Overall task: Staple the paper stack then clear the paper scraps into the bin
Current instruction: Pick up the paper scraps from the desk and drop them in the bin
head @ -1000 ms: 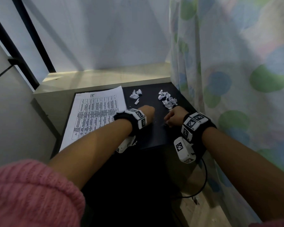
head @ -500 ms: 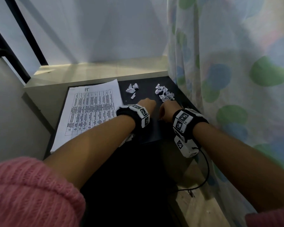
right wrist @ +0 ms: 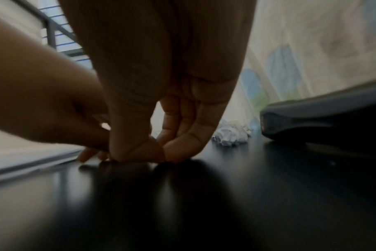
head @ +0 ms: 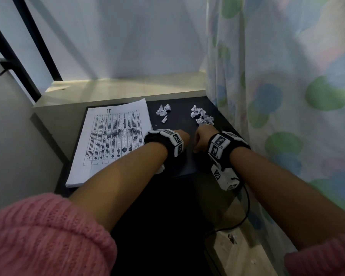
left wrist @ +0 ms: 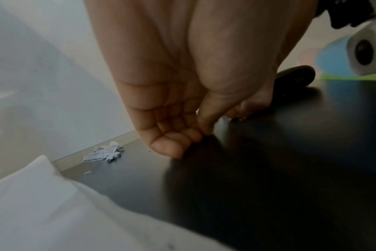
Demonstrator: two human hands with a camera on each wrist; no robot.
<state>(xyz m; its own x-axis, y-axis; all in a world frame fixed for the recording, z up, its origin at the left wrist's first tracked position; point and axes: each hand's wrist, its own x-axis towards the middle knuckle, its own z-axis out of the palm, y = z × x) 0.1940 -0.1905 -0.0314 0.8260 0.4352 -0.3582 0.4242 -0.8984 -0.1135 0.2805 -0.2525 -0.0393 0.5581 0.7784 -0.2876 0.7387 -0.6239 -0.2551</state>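
A printed paper stack (head: 112, 140) lies on the left of the black table (head: 179, 108). Two clusters of crumpled paper scraps sit at the far side, one (head: 163, 112) next to the stack and one (head: 202, 117) by the curtain. My left hand (head: 182, 136) and right hand (head: 199, 139) rest close together mid-table, both with curled fingers. The left wrist view shows the left fingertips (left wrist: 182, 144) touching the table, nothing seen in them. In the right wrist view the right hand (right wrist: 161, 152) does the same. A dark stapler (right wrist: 322, 118) lies right of it. No bin is in view.
A dotted curtain (head: 287, 96) hangs along the table's right edge. A pale ledge (head: 127, 86) and white wall stand behind the table. A black cable (head: 245, 212) hangs from my right wrist past the table's near edge.
My right hand has slid left toward my left hand, so the two fists now sit nearly touching. The paper stack and scraps have not moved.
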